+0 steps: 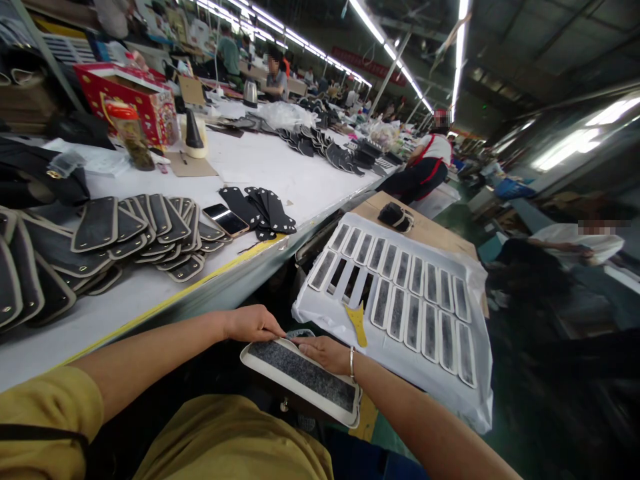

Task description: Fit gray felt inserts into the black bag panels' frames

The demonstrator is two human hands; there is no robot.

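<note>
Two bare hands on a grey-faced, white-edged panel (304,375) resting on the lap, left hand (254,323) pinching its far end, right hand (324,351) flat and open on top, yellow scraper (358,323) on the sheet of matching pieces (400,303) just beyond

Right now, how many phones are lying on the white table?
1. The phone lies flat near the front edge of the white table, between the fanned dark pieces and a smaller black stack. Others may be hidden in the clutter farther back.
</note>
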